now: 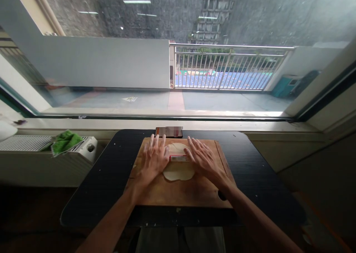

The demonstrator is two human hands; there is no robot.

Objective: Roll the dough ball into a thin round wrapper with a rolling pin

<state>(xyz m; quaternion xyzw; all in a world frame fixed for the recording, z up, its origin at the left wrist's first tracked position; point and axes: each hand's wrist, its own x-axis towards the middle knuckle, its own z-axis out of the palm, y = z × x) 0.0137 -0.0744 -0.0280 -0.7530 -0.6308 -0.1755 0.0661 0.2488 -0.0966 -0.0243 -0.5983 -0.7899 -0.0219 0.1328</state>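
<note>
A flat, pale sheet of dough (pixel 178 173) lies on a wooden cutting board (pixel 172 197). Across its middle runs a bar that looks like a rolling pin (pixel 179 158), with a red-edged label between my hands; its ends are hidden. My left hand (pixel 155 154) rests palm down over the bar's left side, fingers stretched forward. Over the right side lies my right hand (pixel 204 158), also flat, its fingers extended and its thumb near the label. Neither hand is closed around anything.
A black table (pixel 250 171) carries the board. Behind the board lies a phone (pixel 169 132), against the window sill (pixel 208 125). To the left, a green cloth (pixel 66 142) hangs on a white radiator (pixel 55 160). The board has a dark hole (pixel 221 195) at its lower right.
</note>
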